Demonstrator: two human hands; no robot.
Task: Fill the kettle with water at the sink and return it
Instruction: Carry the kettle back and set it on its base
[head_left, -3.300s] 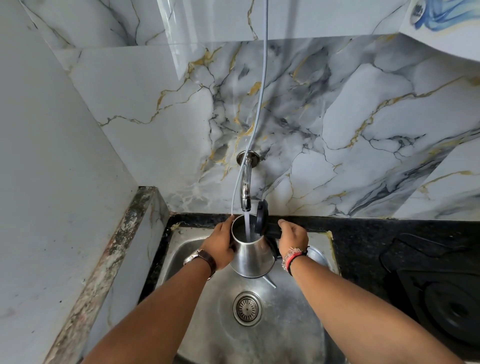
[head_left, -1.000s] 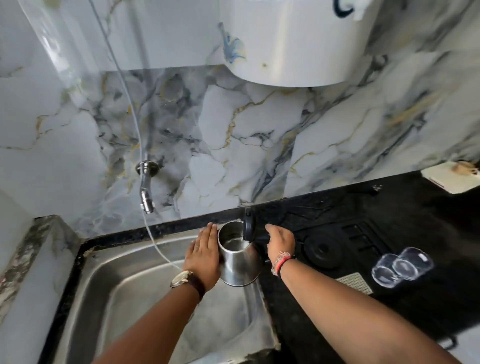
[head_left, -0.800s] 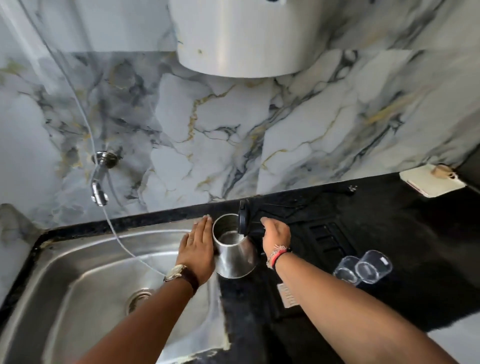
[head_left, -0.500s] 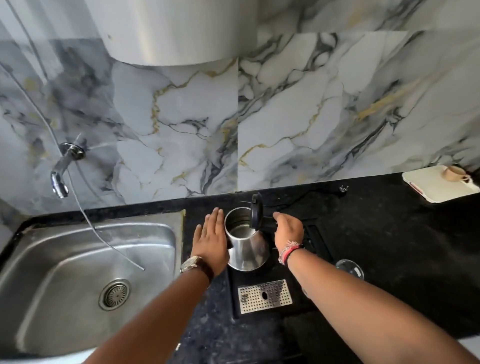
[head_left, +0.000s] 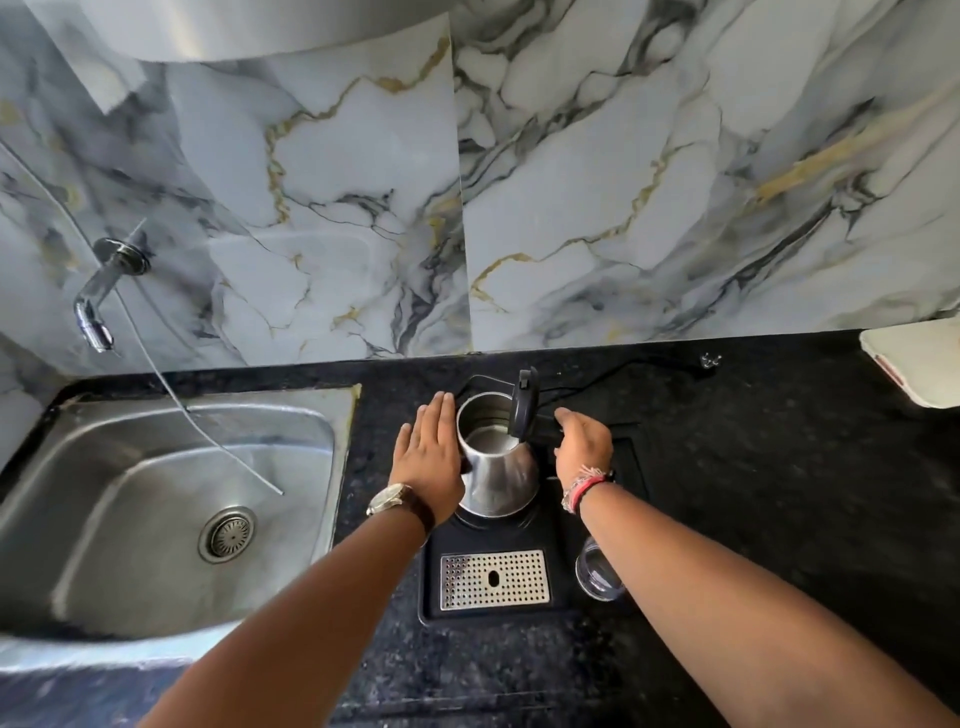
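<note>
Overhead, one grey-and-white marble-patterned wall (head_left: 597, 197) with gold veins, no writing legible anywhere. Below, one black speckled stone countertop (head_left: 753, 467). At left, one stainless steel sink (head_left: 130, 519) with one round drain strainer (head_left: 227, 534); above, one chrome wall tap (head_left: 98, 301), one thin white hose (head_left: 171, 395) trailing into the basin. On the counter, one black plastic tray (head_left: 592, 608) with one perforated metal drip grate (head_left: 494, 580). Standing upright on that tray's rear, one conical stainless steel kettle (head_left: 501, 467), black lid (head_left: 523, 410) flipped open, water visible inside. Left hand (head_left: 428, 462) flat, fingers spread straight against the kettle's side; right hand (head_left: 582, 441) curled around the black handle. Partly hidden under the right forearm, one clear glass (head_left: 597, 574). At far right, one white board (head_left: 919, 364), cropped.
</note>
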